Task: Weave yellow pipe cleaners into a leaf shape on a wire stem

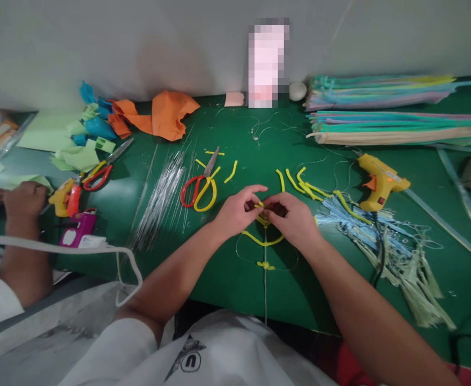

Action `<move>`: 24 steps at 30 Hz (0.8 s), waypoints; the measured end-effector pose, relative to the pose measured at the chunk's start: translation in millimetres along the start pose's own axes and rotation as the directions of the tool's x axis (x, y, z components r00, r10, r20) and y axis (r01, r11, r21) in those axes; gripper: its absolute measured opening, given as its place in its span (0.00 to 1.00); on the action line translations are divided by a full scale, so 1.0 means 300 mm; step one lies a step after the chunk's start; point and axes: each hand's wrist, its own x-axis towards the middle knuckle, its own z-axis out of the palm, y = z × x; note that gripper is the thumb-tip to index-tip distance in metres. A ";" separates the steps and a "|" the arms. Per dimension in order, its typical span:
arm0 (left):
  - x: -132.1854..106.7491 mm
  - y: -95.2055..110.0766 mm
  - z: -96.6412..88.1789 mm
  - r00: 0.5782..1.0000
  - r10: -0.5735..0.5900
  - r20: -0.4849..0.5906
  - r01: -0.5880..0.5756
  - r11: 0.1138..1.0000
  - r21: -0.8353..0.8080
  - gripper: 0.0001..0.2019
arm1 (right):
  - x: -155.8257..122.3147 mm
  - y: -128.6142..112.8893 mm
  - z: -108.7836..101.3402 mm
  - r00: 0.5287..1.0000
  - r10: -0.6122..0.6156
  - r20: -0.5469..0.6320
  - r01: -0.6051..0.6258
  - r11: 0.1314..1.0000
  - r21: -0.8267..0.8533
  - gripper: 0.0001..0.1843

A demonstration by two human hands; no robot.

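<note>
Over the green table, my left hand (237,210) and my right hand (293,215) meet, thumbs and fingertips pinched on a small yellow pipe cleaner (261,205). The fingers hide part of it. Just under them a curved yellow piece (255,240) hangs across a pale cord (265,289) that runs down toward my body. Lower on the cord sits a small yellow knot-like bit (266,265), inside a loop of thin wire (240,258). Left of my left hand lie scissors (208,185) with red and yellow handles, blades pointing away, among short yellow offcuts (231,171).
Thin metal wires (161,198) lie left. At right are yellow pipe cleaner pieces (307,188), blue and pale green tassels (374,228), a yellow glue gun (382,179) and pipe cleaner bundles (388,127). Orange cloth (173,113) lies behind. A co-worker's hands (26,201) are at far left.
</note>
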 end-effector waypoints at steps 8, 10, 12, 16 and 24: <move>0.003 -0.004 -0.003 1.000 -0.009 -0.005 0.009 1.000 -0.030 0.21 | -0.003 -0.013 0.003 1.000 -0.027 -0.002 0.027 1.000 0.001 0.13; 0.002 -0.003 -0.002 0.999 -0.028 -0.023 0.027 0.999 -0.046 0.22 | -0.005 -0.015 0.000 0.995 -0.099 0.022 0.100 0.995 -0.017 0.15; 0.002 -0.001 -0.002 0.999 -0.043 -0.031 0.042 0.998 -0.042 0.22 | -0.006 -0.015 -0.001 0.993 -0.119 0.027 0.119 0.993 0.004 0.15; 0.002 0.002 -0.002 0.999 -0.045 -0.020 0.044 0.999 -0.004 0.20 | -0.008 -0.011 0.003 0.998 -0.070 0.003 0.069 0.997 0.037 0.07; 0.002 0.003 0.006 0.998 0.028 -0.065 -0.018 0.988 0.154 0.10 | -0.012 -0.008 -0.022 0.997 -0.082 -0.009 0.082 0.997 -0.014 0.02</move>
